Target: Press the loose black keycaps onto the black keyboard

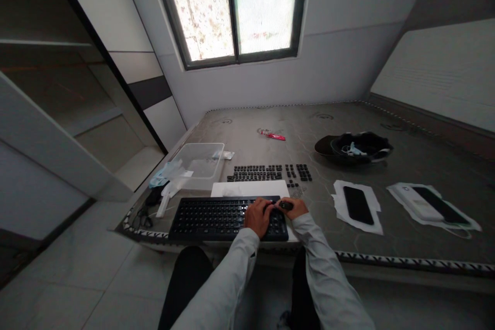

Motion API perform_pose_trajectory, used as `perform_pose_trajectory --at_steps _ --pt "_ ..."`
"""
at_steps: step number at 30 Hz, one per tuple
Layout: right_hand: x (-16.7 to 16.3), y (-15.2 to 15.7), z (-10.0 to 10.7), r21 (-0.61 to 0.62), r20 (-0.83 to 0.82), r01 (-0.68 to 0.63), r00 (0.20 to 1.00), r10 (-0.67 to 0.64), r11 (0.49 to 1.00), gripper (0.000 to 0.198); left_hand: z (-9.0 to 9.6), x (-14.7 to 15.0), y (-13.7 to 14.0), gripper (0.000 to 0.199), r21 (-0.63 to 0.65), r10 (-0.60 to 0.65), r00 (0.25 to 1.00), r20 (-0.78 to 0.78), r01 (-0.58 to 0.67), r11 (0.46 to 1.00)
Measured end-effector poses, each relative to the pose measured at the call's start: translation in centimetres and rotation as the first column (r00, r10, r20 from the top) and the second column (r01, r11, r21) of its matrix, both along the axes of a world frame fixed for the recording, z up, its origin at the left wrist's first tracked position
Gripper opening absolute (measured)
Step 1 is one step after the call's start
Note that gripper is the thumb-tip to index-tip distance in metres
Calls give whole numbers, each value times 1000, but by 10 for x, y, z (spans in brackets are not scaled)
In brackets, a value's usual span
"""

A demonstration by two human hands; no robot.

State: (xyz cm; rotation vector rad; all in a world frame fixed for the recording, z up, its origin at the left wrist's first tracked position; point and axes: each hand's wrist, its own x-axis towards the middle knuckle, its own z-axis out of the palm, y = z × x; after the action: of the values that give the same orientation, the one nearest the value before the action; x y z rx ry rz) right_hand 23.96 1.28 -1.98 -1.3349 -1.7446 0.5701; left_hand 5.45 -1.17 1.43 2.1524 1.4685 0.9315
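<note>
A black keyboard (216, 219) with its keycaps off lies at the front edge of the mattress. My right hand (297, 209) is closed around a small tool with a dark, rounded handle (286, 205), held over the keyboard's right part. The tool's tip is hidden by my fingers. Resting on the keyboard, my left hand (257, 216) has its fingers bent together close to that tip; whatever they pinch cannot be made out. Behind the keyboard, loose black keycaps (257, 172) are laid out in keyboard order. A white sheet or box (266, 188) sits partly under the keyboard.
Left stands a clear plastic tub (204, 178) beside plastic bags (170, 172) and a black cable (144, 216). Farther back lies a red-handled item (275, 136). On the right are an upturned black cap (358, 148), a phone (359, 205) and a white box (419, 203).
</note>
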Motion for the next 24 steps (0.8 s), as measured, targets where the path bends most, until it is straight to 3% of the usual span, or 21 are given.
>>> perform_pose_trajectory --at_steps 4,9,15,24 --pt "-3 -2 4 13 -18 43 999 -43 999 32 2 0 -1 20 -4 3 1000 -26 -3 1000" --pt "-3 -2 3 5 -59 -65 996 66 998 31 3 -1 -1 23 -1 4 998 -62 -4 1000" --pt "-3 -1 0 25 -110 -83 990 86 996 26 5 -1 -2 22 -16 -9 999 -33 9 1000" --pt "-2 -2 8 -36 -99 -121 988 117 992 39 4 0 -2 21 -15 -9 994 -112 8 1000"
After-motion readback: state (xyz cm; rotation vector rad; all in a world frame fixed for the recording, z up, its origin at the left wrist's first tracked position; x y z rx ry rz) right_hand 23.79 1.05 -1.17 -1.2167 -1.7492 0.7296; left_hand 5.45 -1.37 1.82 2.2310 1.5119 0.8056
